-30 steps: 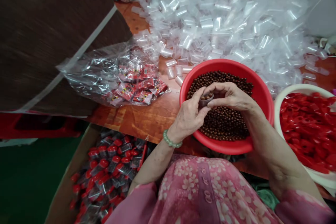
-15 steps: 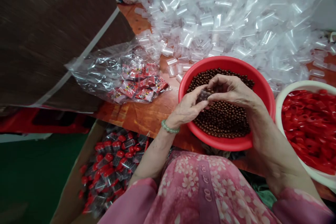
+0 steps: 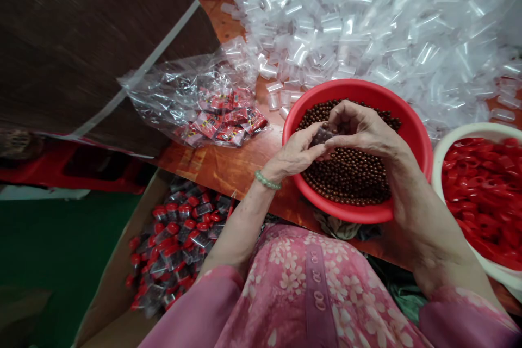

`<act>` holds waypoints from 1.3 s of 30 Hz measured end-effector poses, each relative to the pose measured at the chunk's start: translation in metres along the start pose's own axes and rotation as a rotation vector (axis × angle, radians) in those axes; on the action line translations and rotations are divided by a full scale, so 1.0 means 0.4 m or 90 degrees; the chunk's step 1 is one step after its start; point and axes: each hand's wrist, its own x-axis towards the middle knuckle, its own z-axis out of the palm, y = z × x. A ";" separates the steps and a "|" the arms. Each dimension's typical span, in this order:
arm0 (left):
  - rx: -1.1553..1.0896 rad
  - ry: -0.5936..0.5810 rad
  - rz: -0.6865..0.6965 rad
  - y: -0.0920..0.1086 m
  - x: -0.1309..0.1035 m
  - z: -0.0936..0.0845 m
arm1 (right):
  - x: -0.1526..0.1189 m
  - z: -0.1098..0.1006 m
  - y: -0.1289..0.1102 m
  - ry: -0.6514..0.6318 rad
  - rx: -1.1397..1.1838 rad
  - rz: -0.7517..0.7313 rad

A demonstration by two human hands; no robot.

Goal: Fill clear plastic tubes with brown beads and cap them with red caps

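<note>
A small clear plastic tube (image 3: 323,135), dark with brown balls inside, is held above the red bowl (image 3: 426,160). My left hand (image 3: 299,151) grips it between thumb and fingers; a green bead bracelet circles that wrist. At the tube's right end, my right hand (image 3: 367,133) is closed, with its thumb and curled fingers around that end. Its palm side hides whatever else may lie within. Below both hands, shiny brown balls (image 3: 346,176) fill much of the bowl.
Empty clear tubes (image 3: 346,27) form a large heap behind the bowl. To the right stands a white basin (image 3: 438,174) of red plastic parts (image 3: 489,190). A plastic bag (image 3: 155,98) with red packets (image 3: 228,117) lies left. Below, a cardboard box (image 3: 110,277) holds red-capped tubes (image 3: 175,244).
The view has shifted slightly, so the surroundings sit further right and a little higher. Both hands keep their hold at the tube, with small finger movement only.
</note>
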 end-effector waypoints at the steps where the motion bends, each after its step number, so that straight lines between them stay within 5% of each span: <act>1: -0.004 -0.007 -0.002 0.001 0.001 0.000 | -0.001 0.000 -0.001 -0.008 -0.001 0.003; 22: -0.085 -0.045 0.006 -0.009 0.003 -0.010 | -0.013 -0.007 -0.025 -0.033 -0.010 0.028; 33: -0.172 -0.004 0.003 -0.015 0.005 -0.015 | -0.035 -0.029 -0.074 0.040 -0.008 0.081; 39: -0.173 0.000 0.051 -0.009 -0.005 -0.014 | -0.111 -0.054 -0.111 0.153 -0.169 0.085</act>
